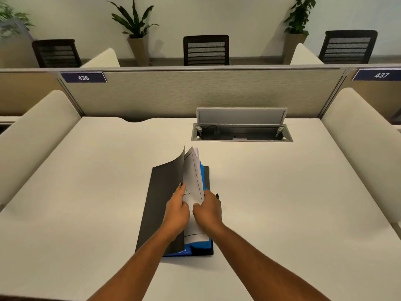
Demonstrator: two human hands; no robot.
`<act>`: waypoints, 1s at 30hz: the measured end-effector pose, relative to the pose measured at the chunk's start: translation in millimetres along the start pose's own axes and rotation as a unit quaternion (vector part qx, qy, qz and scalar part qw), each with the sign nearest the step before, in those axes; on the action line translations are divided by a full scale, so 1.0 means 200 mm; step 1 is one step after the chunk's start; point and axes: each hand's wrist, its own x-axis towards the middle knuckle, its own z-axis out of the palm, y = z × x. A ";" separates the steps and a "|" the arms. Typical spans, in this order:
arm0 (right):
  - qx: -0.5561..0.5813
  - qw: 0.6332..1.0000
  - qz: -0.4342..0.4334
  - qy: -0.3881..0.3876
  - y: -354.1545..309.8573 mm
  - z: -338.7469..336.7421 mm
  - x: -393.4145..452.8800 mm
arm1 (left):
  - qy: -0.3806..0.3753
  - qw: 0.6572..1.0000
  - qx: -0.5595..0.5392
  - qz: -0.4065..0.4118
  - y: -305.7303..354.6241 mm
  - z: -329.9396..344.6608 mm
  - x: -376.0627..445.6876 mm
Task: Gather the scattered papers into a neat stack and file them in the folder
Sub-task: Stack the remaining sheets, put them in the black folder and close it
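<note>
Behind, an open cable box (pixel 242 132) sits in the desk (pixel 303 192), well clear. Lengthwise away from the person, the folder (pixel 161 205) lies mid-desk, cover raised; left hand (pixel 176 210) and right hand (pixel 208 211) pinch the papers (pixel 193 179) inside.

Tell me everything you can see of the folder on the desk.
The folder lies near the middle of the white desk, partly open. Its dark grey cover, thin and flexible like card or plastic, is lifted and curls upward at the far corner. Blue dividers show inside along the right and near edges, over a dark back cover lying flat. White printed papers stand tilted in the opening. The left hand holds the cover and papers; the right hand presses the papers' near edge.
</note>
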 end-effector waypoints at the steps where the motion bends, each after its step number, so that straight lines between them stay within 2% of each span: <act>1: 0.007 1.000 0.003 -0.002 0.00 0.02 0.00 | 0.001 1.000 -0.003 0.000 0.01 0.01 0.00; 4: 0.006 1.000 0.008 0.003 0.02 0.07 0.00 | 0.001 1.000 -0.020 -0.001 0.02 0.02 -0.01; 8: 0.134 0.986 0.093 0.017 0.01 0.12 0.01 | -0.005 1.000 -0.030 -0.003 0.03 0.03 -0.02; 15: 0.172 0.974 0.146 -0.003 0.01 0.16 0.04 | -0.007 1.000 -0.020 -0.014 0.01 0.03 -0.01; 18: 0.170 0.966 0.186 -0.063 0.00 0.14 0.05 | -0.002 1.000 -0.014 -0.022 0.01 0.04 -0.01; 20: 0.116 0.972 0.177 -0.100 0.01 0.12 0.07 | -0.002 1.000 -0.006 -0.020 0.01 0.04 0.00; 22: -0.016 0.985 0.110 -0.130 0.03 0.09 0.11 | -0.006 1.000 0.004 -0.016 0.01 0.05 0.00; 24: -0.128 0.980 0.056 -0.142 0.06 0.06 0.15 | -0.016 1.000 0.012 -0.008 0.00 0.07 0.01; 26: -0.140 0.983 0.034 -0.110 0.09 0.03 0.16 | -0.029 0.999 0.021 0.001 -0.01 0.08 0.02; 30: -0.157 0.985 -0.009 0.066 0.16 -0.07 0.17 | -0.034 0.997 0.071 0.021 -0.05 0.13 0.05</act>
